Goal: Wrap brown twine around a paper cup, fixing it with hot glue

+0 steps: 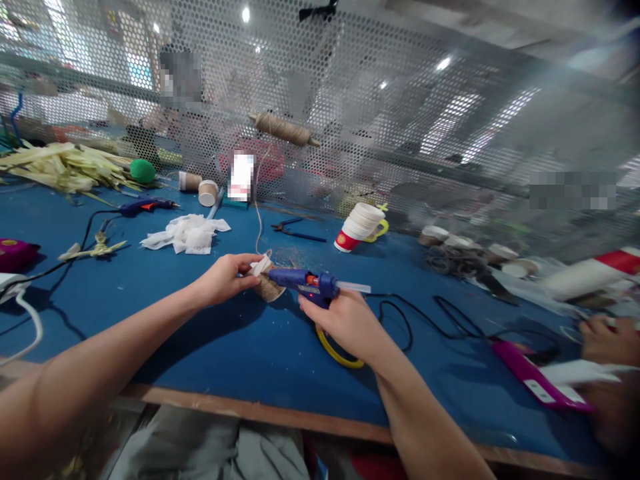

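Note:
My left hand (229,279) is closed around a small cup-shaped piece wrapped in brown twine (270,289), with pale material at its top. A strand of twine (259,223) runs from this piece up to a spool of twine (283,129) by the mesh screen. My right hand (353,325) grips a blue hot glue gun (295,277), a clear glue stick jutting from its back. The gun's nozzle is at the wrapped piece; whether it touches is hard to see. A yellow ring-shaped thing (340,353) lies partly hidden under my right hand.
Pliers (300,233), stacked paper cups (361,225) and crumpled white cloth (187,233) lie beyond my hands. Another glue gun (145,206) and pale husks (65,167) are at left. A purple power strip (537,380) and another person's hand (610,340) are at right.

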Motion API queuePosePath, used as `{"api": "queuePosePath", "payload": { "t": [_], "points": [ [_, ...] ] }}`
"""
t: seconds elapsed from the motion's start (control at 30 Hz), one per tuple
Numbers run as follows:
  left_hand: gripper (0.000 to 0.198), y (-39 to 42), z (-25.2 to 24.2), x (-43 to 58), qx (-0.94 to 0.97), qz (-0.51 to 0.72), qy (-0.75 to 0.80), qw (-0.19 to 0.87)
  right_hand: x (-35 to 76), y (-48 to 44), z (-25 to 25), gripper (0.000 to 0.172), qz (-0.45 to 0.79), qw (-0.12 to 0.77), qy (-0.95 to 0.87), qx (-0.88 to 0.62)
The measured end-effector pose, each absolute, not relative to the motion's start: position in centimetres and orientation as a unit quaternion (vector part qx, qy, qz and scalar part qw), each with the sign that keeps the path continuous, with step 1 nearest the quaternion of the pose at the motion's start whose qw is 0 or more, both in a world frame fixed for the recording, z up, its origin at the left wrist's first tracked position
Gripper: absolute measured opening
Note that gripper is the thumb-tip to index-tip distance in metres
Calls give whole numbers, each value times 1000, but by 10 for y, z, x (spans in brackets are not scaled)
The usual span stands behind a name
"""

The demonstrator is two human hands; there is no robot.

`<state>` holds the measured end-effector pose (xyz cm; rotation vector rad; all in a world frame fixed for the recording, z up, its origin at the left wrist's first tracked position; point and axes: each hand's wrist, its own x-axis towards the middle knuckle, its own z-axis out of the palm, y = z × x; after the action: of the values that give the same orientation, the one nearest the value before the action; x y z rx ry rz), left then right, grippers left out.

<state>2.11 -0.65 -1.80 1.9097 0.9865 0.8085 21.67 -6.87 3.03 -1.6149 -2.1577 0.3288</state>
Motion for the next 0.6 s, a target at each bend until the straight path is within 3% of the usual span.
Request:
{"api": "queuePosePath", "payload": {
  "t": [0.23,0.6],
  "points": [
    [45,-8,-14,21,768,313,399,390,220,-65,31,24,174,258,-729,-609],
    [45,-10,-12,21,764,311,404,395,227,-57,27,22,130,255,-742,-606]
  ]
}}
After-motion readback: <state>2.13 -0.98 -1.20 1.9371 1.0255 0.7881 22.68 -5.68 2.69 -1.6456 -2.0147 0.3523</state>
